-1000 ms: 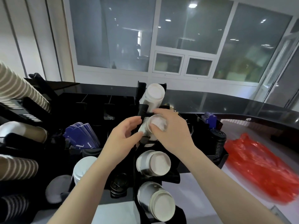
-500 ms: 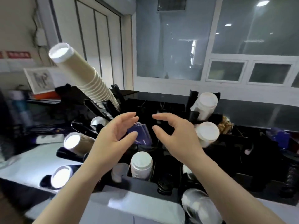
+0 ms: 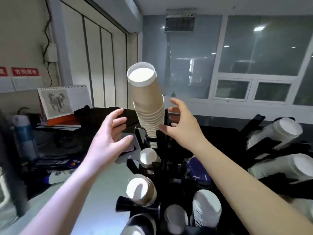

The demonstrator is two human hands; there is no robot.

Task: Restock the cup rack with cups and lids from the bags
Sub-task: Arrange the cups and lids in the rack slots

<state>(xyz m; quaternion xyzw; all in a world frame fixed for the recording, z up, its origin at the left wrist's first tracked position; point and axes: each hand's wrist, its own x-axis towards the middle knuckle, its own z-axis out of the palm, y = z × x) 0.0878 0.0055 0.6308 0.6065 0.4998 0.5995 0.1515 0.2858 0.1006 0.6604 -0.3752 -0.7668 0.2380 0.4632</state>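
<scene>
A tall stack of brown paper cups [image 3: 149, 106] juts up and toward me from the top slot of the black cup rack [image 3: 162, 168]. My left hand [image 3: 108, 138] hovers open to the left of the stack, apart from it. On the stack's right side my right hand [image 3: 181, 122] is open, its thumb close to the lower rims; I cannot tell if it touches. Lower slots hold shorter brown cup stacks [image 3: 140, 192]. White cup stacks [image 3: 277, 131] fill the rack's right side.
White lids or cups [image 3: 206, 207] and a purple sleeve pack [image 3: 198, 168] sit low in the rack. Left on the counter are a black bag [image 3: 94, 116], a desk calendar [image 3: 62, 99], a blue bottle [image 3: 25, 136] and packets. A glass partition stands behind.
My view has swung left, from the white cup column to the tall brown stack. My hands left the white cups and rose, open, to either side of the brown stack.
</scene>
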